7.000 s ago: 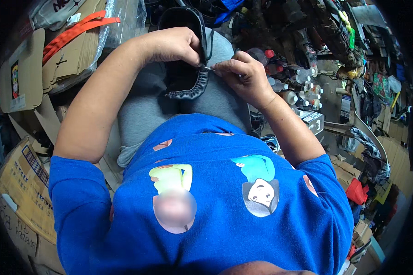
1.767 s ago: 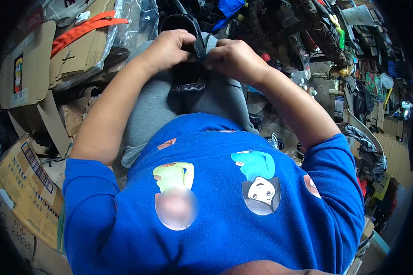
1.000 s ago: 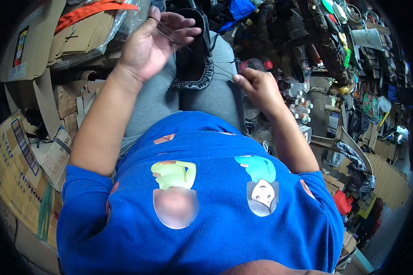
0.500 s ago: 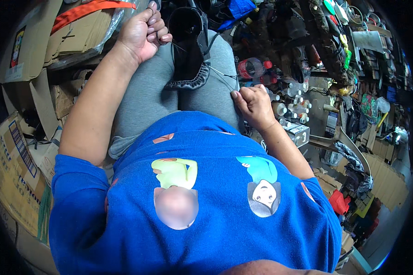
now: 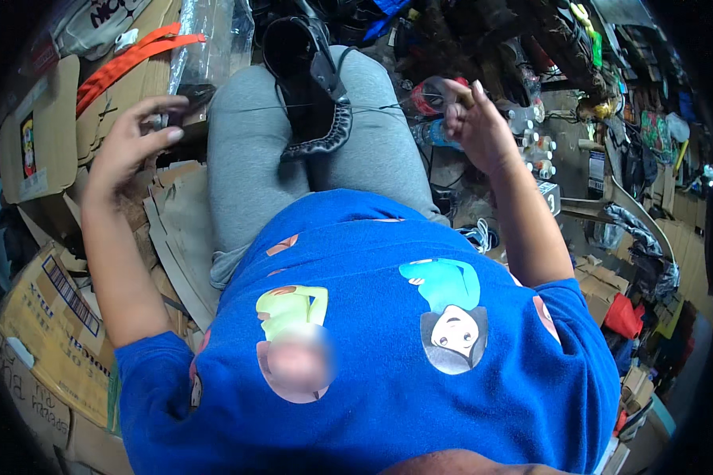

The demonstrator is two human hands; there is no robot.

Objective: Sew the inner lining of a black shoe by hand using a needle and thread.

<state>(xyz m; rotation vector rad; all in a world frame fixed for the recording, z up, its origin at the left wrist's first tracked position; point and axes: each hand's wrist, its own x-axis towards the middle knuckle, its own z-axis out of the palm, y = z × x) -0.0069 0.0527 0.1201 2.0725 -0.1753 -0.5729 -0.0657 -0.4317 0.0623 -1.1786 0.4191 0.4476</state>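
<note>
A black shoe (image 5: 309, 119) lies across my thighs, its opening away from me and a row of coarse stitches along the nearer edge. Dark thread (image 5: 372, 108) runs out from the stitched edge to both sides. My left hand (image 5: 139, 138) is out to the left of my leg, fingers curled and slightly blurred, on the thread's left end. To the right of my knee, my right hand (image 5: 483, 131) is raised with bent fingers on the other end. Exactly how the thread passes round the fingers is too fine to see.
Cardboard boxes (image 5: 47, 317) and orange strips (image 5: 127, 63) are on the left. Several plastic bottles (image 5: 540, 146) stand right of my legs, beside a red-labelled bottle (image 5: 428, 99). A cluttered heap of tools and scraps fills the far right.
Both hands have moved apart, the left one outward and toward me, the right one outward and up. The thread now stretches sideways from the shoe.
</note>
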